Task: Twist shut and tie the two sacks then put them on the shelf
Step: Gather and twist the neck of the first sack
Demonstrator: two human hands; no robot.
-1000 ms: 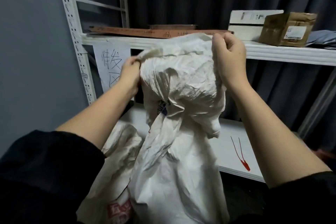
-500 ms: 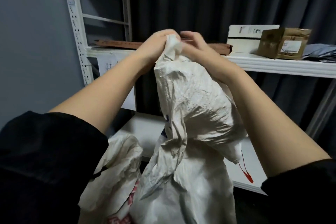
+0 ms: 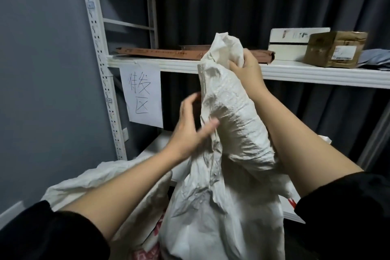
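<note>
My right hand (image 3: 245, 67) has its fingers (image 3: 236, 65) curled round the gathered mouth of the sack (image 3: 230, 112), held level with the shelf (image 3: 295, 74). My left hand (image 3: 190, 120), fingers spread, touches the neck below. Step in hand: twisting shut. Next, I judge, a tighter wrap, then tying. The second sack (image 3: 101, 183) lies untied below the shelf.

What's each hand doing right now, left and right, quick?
Left hand: open, fingers spread against the side of the sack's gathered neck, not clasping it.
Right hand: closed, gripping the top of the sack's neck.
</note>
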